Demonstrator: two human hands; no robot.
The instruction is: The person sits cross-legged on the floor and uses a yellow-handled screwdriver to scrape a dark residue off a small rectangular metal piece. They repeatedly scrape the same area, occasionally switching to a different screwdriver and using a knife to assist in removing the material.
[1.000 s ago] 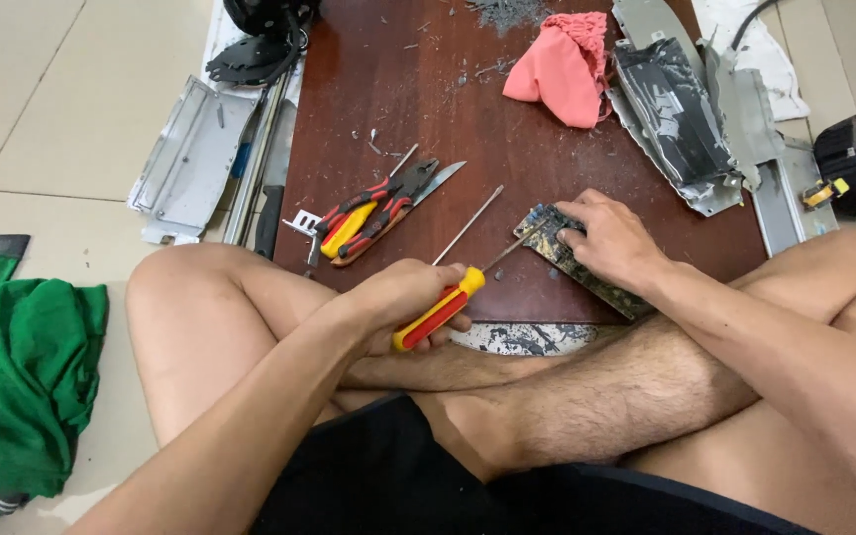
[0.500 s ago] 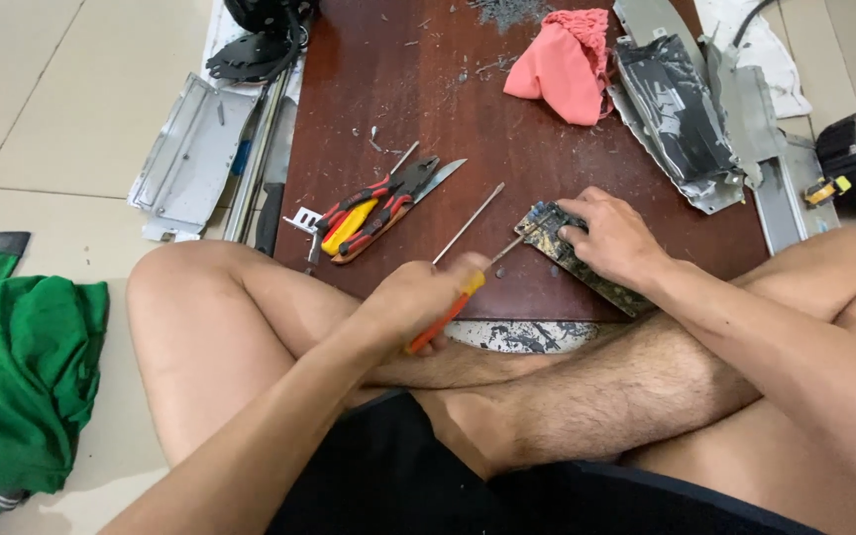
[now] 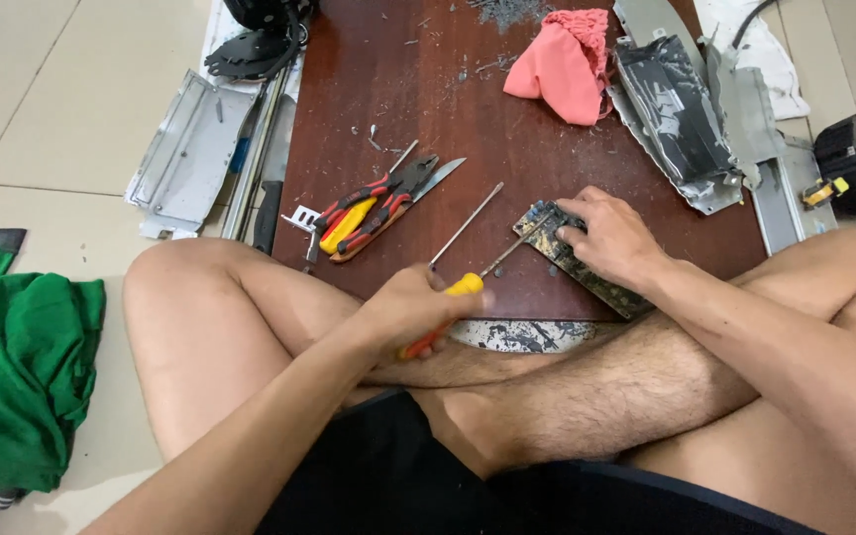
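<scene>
Dark red-brown table fills the upper middle, set on a tiled floor. Person sits cross-legged at its near edge. Green cloth lies on the floor far left. Grey metal panel beside the table's left edge. Crumpled black-and-silver sheet part at the table's upper right, pink cloth just left of it. Circuit board lies flat near the table's front right edge. Right hand presses down on the board, fingers spread over its top end. Left hand closed in a fist round the yellow-and-red screwdriver, at the front edge; shaft runs up-right, tip touching the board's left end. Hands apart. Red-handled pliers lie mid-table, a loose thin metal rod between them and the board.
</scene>
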